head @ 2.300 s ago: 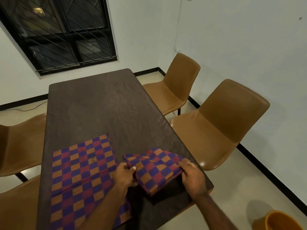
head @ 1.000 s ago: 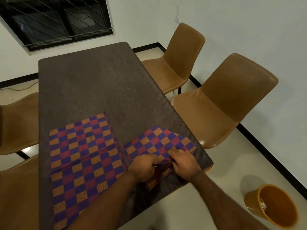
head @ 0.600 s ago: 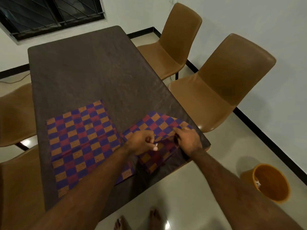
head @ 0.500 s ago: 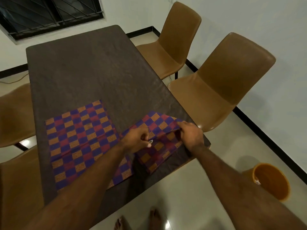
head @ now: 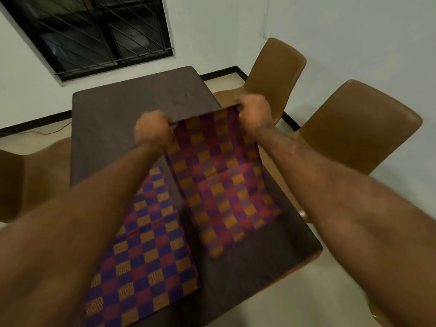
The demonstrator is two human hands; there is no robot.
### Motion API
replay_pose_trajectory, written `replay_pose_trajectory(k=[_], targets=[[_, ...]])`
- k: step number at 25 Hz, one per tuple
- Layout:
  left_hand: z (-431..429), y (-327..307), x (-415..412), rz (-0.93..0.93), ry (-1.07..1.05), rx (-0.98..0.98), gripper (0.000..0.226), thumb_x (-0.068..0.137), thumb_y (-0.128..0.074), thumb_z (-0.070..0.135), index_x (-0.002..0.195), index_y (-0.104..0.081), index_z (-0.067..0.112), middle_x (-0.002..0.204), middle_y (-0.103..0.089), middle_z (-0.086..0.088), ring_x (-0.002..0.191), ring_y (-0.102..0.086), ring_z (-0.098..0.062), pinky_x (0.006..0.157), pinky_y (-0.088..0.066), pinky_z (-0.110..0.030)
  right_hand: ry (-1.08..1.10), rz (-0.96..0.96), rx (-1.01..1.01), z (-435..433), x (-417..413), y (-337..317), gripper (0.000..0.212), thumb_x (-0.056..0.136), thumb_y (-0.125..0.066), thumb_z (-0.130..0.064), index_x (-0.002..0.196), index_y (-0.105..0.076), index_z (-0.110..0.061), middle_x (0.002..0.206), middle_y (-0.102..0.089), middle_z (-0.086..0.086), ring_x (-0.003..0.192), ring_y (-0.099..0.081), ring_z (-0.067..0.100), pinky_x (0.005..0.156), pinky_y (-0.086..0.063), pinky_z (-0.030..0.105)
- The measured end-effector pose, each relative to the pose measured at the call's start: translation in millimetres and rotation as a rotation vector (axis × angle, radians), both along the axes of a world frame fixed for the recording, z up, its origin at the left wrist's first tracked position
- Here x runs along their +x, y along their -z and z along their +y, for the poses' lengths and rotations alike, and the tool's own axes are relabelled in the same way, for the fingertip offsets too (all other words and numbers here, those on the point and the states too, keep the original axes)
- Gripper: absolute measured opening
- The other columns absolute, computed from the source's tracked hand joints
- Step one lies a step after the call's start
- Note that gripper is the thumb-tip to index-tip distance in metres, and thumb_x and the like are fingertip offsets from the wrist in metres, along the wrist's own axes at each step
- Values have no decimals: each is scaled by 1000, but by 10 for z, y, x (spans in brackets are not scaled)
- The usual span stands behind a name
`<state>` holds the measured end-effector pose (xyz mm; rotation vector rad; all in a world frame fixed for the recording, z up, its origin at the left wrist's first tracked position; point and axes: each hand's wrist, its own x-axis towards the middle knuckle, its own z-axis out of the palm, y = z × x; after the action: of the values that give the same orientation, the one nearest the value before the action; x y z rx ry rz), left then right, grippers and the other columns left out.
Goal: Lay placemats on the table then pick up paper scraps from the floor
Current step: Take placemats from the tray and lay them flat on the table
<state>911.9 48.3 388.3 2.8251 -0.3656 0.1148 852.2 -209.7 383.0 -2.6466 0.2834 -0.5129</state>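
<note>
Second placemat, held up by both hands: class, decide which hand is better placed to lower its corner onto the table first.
Left, probably. The left hand grips the corner of the second placemat over the table, near the first placemat; the right hand appears past the table's edge, toward a chair.

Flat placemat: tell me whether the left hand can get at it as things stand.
Probably yes, but not freely: the left hand grips a top corner of the raised placemat. The flat placemat lies just under that forearm, nothing between, so reach looks easy once it lets go.
</note>
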Motion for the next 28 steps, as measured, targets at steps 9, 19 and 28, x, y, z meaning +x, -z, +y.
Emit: replay_pose_trajectory(k=[9,19,28], targets=[[-39,-1549,117,-573,23,-177,34,100,-45,30,97,-74,14,90,-74,-9,81,-68,-27,78,-60,-44,10,-591,23,-82,349,-1667,22,86,-46,-12,80,-66,-11,71,-60,2,70,-55,15,64,-40,37],[-38,1159,-1600,-61,278,81,29,94,-55,12,121,-66,13,114,-73,-11,99,-72,-34,73,-57,-44,-32,115,69,-358,-1321,993,28,94,-47,-32,107,-71,-26,101,-73,1,91,-69,24,76,-52,29],[-60,2132,-2322,300,405,181,44,103,-54,30,145,-48,20,146,-57,-5,132,-56,-24,106,-51,-42,-87,412,77,-409,-2058,1906,25,96,-57,-21,115,-69,-31,120,-68,-6,111,-64,16,96,-54,37]])
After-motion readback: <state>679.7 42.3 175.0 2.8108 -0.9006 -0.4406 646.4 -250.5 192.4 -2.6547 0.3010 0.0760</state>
